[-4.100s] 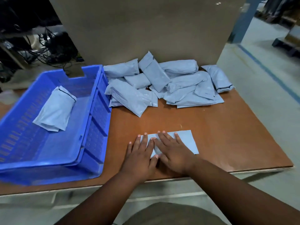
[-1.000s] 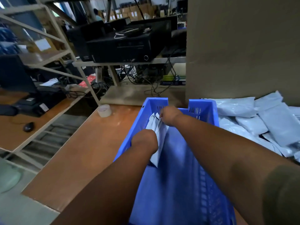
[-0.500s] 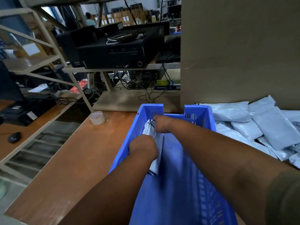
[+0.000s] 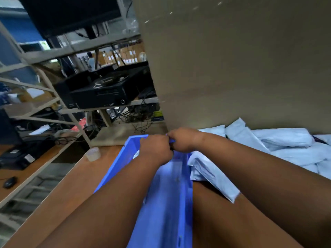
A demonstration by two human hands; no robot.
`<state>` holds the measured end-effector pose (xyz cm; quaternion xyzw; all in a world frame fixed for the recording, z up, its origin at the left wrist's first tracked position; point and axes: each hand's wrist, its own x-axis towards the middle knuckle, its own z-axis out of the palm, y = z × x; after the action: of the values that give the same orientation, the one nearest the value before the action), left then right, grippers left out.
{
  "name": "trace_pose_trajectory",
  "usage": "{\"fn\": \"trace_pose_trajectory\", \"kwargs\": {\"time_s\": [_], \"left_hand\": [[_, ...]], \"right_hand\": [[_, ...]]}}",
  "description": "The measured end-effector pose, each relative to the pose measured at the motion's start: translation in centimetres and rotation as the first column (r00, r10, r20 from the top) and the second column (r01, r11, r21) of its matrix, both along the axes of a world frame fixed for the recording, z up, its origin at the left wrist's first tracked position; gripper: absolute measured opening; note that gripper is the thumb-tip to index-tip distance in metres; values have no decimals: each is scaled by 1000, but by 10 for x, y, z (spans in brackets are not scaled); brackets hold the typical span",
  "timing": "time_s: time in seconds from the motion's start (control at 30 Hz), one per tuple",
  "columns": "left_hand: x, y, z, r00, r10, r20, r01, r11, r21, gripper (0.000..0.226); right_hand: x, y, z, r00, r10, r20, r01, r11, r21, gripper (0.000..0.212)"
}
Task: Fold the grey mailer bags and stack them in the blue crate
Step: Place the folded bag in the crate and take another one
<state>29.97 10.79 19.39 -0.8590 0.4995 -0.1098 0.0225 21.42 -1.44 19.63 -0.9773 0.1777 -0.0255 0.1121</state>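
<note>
The blue crate (image 4: 166, 203) runs away from me between my forearms. My left hand (image 4: 155, 149) is curled inside its far end, on a folded grey mailer bag (image 4: 136, 155) of which only a sliver shows. My right hand (image 4: 184, 139) is curled at the crate's far rim, touching the left hand; its fingers are hidden, so I cannot say what it holds. Another grey mailer bag (image 4: 209, 174) lies just outside the crate's right wall, partly under my right forearm. The pile of unfolded mailer bags (image 4: 279, 142) lies at the right.
A tall cardboard sheet (image 4: 232, 68) stands behind the pile and crate. A roll of tape (image 4: 93, 153) sits on the brown table (image 4: 71, 185) left of the crate. Beyond are metal shelves with black equipment (image 4: 100, 92) and a desk with a mouse (image 4: 9, 182).
My hands went from pressing a bag flat on the table to carrying it folded into the crate. In the last second they slid to its far rim and closed together; the view tilted.
</note>
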Motion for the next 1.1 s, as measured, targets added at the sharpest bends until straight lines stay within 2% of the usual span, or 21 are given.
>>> {"fn": "trace_pose_trajectory", "kwargs": {"time_s": [0.13, 0.2, 0.27, 0.33, 0.4, 0.47, 0.63, 0.83, 0.97, 1.1], "left_hand": [[-81, -44, 10, 994, -101, -33, 100, 995, -22, 34], [-123, -70, 0, 987, -155, -37, 155, 988, -20, 45], [-163, -93, -18, 979, -202, -32, 202, 979, -2, 71], [-200, -110, -45, 967, -243, -74, 240, 970, -42, 95], [-235, -121, -75, 954, -261, -148, 258, 965, -39, 114], [-266, -128, -105, 944, -245, -221, 255, 967, 19, 121], [-325, -145, -163, 937, -226, -266, 270, 952, 143, 108], [-365, -181, -192, 948, -251, -198, 297, 920, 256, 72], [-367, -192, -204, 950, -262, -171, 294, 935, 199, 28], [-354, -193, -205, 943, -242, -228, 277, 951, 136, 18]], "right_hand": [[-109, -45, 1, 993, -70, 96, 62, 995, 80, 27], [-167, -68, -8, 986, -142, 91, 138, 989, 47, 41], [-229, -86, -23, 966, -256, -44, 251, 964, -86, 59], [-291, -100, -45, 939, -304, -161, 272, 943, -190, 71], [-348, -112, -73, 909, -348, -228, 299, 928, -223, 76], [-396, -123, -102, 872, -399, -282, 345, 912, -224, 81], [-464, -144, -163, 853, -427, -299, 372, 901, -225, 82], [-482, -151, -206, 895, -380, -233, 373, 925, -74, 82], [-483, -150, -221, 907, -388, -163, 402, 913, 67, 80], [-485, -154, -230, 914, -389, -120, 399, 913, 81, 76]]}}
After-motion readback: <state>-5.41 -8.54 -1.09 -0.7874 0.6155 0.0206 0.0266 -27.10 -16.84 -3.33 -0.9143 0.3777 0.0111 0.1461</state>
